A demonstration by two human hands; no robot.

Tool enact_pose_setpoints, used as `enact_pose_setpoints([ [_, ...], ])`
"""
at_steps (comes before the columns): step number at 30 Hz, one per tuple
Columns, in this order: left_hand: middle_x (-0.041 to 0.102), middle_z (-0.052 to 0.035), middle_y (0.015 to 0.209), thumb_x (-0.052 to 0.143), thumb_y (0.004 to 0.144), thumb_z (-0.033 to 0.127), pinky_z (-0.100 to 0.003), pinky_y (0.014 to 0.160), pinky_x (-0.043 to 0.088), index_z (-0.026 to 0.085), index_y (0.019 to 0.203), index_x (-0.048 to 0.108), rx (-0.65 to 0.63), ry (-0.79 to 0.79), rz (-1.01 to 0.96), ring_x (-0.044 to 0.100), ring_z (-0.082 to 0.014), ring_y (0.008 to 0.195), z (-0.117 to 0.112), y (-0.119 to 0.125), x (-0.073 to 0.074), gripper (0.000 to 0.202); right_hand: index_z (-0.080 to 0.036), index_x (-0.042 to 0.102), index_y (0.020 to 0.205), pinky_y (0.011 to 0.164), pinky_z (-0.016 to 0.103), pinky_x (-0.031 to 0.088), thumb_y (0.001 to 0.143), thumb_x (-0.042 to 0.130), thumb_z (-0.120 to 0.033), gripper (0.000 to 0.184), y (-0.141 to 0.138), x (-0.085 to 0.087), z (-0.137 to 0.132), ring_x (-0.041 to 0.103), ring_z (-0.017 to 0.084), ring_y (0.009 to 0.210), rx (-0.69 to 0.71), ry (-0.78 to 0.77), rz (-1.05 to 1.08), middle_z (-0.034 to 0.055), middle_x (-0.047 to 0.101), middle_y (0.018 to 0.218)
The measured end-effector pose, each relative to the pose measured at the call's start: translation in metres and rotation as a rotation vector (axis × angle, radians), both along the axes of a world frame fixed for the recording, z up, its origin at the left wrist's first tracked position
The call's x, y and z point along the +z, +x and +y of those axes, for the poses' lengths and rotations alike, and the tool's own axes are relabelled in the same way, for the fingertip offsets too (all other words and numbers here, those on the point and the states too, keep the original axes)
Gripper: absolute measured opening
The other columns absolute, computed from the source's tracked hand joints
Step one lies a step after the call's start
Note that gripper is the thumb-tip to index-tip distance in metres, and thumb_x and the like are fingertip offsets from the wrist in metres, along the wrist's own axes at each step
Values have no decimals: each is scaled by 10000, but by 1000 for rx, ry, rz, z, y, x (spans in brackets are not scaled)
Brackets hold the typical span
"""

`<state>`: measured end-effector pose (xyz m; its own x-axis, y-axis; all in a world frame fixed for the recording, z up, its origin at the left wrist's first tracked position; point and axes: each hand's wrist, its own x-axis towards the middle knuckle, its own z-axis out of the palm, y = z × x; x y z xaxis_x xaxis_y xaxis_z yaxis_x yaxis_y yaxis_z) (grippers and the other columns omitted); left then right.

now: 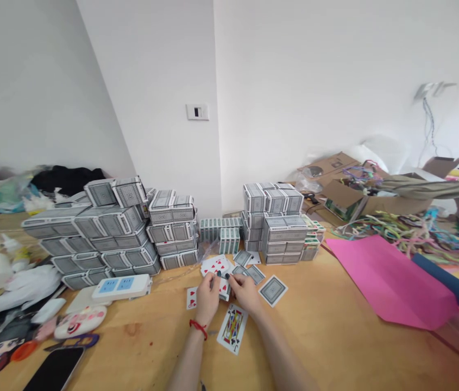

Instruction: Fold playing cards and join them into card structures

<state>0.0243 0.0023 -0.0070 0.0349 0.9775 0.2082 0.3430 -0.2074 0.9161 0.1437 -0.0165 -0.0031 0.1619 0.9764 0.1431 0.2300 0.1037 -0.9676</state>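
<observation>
My left hand (pixel 208 296) and my right hand (pixel 245 292) are close together over the table, thumbs and fingers pinched on a playing card (pixel 224 289) with red hearts. Whether more than one card is in the grip, I cannot tell. Just beyond the fingers are face-up heart cards (pixel 214 265). Partly behind my left hand is another red card (pixel 190 298). A jack of clubs (pixel 232 329) lies face up between my forearms. To the right of my right hand, a grey-backed card (pixel 273 291) lies face down, with several more face-down cards (pixel 255 274) behind it.
Stacks of boxed-looking card packs stand at left (pixel 111 233) and right (pixel 284 233), with green-edged packs (pixel 229 239) between. A white power strip (pixel 122 288), a phone (pixel 56 369) and clutter are on the left. Pink paper (pixel 392 282), cords (pixel 392 222) and cardboard boxes (pixel 345 198) are on the right.
</observation>
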Motion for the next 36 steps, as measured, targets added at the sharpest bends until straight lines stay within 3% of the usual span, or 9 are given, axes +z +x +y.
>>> enact_pose_setpoints([
  [10,463,40,519,458,695,434,-207,473,295,183,639,474,-9,-21,54,410,-113,487,-3,3,3,257,-180,406,434,414,204,289,721,439,-450,395,4,-6,3,365,87,398,10,-4,18,-46,398,405],
  [19,434,49,497,434,719,415,-204,478,312,185,631,470,-19,22,61,410,-109,484,-3,2,3,250,-179,431,458,431,209,277,704,459,-442,362,3,-7,4,349,95,435,-42,17,24,-45,382,438],
  [22,462,42,507,417,732,414,-209,470,325,183,682,493,14,-3,28,434,-113,481,-4,3,2,248,-178,449,488,444,212,292,704,460,-447,345,2,-6,4,374,105,457,-52,24,39,-38,402,463],
  [29,486,40,460,366,738,434,-213,385,344,137,874,534,-15,-194,-318,432,-103,372,-4,4,3,368,-177,477,585,426,219,330,732,415,-477,339,2,-11,7,407,109,413,-98,11,131,-43,424,442],
  [33,512,32,499,395,730,358,-211,402,372,138,945,532,-30,-164,-278,460,-102,385,-2,3,2,336,-176,489,719,401,220,336,708,467,-461,285,1,-9,7,405,106,364,-76,-10,265,-60,445,414],
  [36,529,27,544,391,739,317,-219,432,391,157,967,531,-48,-105,-189,475,-105,406,-1,2,0,311,-183,468,703,394,212,324,712,473,-423,240,1,-6,4,402,101,356,-41,-26,294,-65,442,400],
])
